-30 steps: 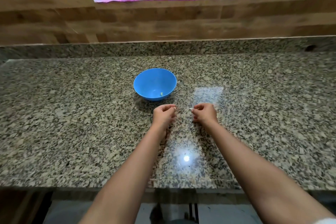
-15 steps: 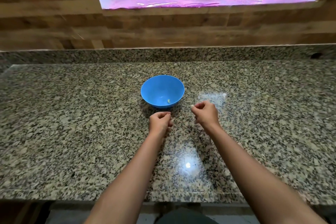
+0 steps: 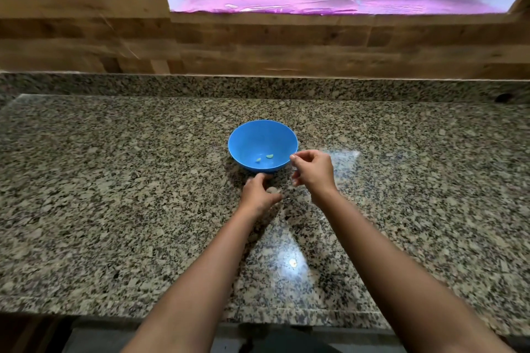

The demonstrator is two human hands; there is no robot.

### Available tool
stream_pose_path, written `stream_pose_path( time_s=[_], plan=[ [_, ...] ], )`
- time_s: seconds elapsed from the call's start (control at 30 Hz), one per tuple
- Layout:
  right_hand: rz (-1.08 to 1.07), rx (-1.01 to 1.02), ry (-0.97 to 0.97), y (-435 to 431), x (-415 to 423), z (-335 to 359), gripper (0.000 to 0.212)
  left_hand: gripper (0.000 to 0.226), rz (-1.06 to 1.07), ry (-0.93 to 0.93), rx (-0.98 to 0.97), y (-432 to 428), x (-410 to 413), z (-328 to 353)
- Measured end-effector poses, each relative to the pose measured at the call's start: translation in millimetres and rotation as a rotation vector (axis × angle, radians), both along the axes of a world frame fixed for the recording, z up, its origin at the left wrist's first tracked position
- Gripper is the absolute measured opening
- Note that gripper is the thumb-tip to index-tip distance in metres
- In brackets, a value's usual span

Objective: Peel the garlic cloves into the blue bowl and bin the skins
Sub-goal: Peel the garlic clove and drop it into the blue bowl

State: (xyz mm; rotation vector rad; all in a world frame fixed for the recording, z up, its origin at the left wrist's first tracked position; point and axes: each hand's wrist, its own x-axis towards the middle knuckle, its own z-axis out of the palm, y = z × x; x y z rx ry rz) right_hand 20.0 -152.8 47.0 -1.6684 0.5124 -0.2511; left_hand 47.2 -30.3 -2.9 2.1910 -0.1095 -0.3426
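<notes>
The blue bowl (image 3: 262,135) stands mid-counter with two small pale peeled garlic cloves (image 3: 269,156) on its bottom. My right hand (image 3: 314,172) hovers at the bowl's right rim, its fingers curled. Thumb and forefinger are close together, and I see nothing plainly between them. My left hand (image 3: 256,193) rests on the granite just in front of the bowl. Its fingers are curled round a pale garlic piece (image 3: 274,190), which is mostly hidden, so I cannot tell clove from skin.
The speckled granite counter (image 3: 114,195) runs wide to both sides, with its front edge near the bottom of the view. Behind it are a low granite upstand, a wooden wall and a window sill covered in pink film (image 3: 329,4). No bin is in view.
My right hand moved away from the left hand, up to the bowl's rim. A second clove now lies in the bowl. The left hand stayed low on the counter.
</notes>
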Motion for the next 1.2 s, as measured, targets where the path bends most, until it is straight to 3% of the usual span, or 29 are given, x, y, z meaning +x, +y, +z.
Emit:
stream_pose_path(
  time_s=[0.13, 0.3, 0.4, 0.63, 0.9, 1.07, 1.2],
  plan=[
    [0.041, 0.037, 0.058, -2, -26, -15, 0.006, 0.031, -0.088, -0.04, 0.07, -2, -6, 3],
    [0.251, -0.093, 0.137, -8, -40, -20, 0.013, 0.03, -0.032, 0.178, -0.446, 3, -15, 3],
    [0.298, -0.138, 0.137, -10, -43, -21, 0.016, 0.034, -0.023, 0.292, -0.642, 5, -19, 7],
    [0.302, -0.073, 0.044, -7, -49, -13, 0.016, 0.012, 0.082, 0.448, -1.043, 9, -29, 9],
    [0.33, -0.368, -0.03, 3, -52, -12, 0.021, 0.011, 0.079, 0.487, -1.089, 15, -33, 16],
    [0.316, -0.668, -0.128, 11, -54, -17, 0.023, 0.013, 0.038, 0.453, -1.048, 18, -33, 17],
    [0.313, -0.707, -0.132, 12, -55, -22, 0.019, 0.019, 0.029, 0.464, -1.015, 19, -35, 17]
  ],
)
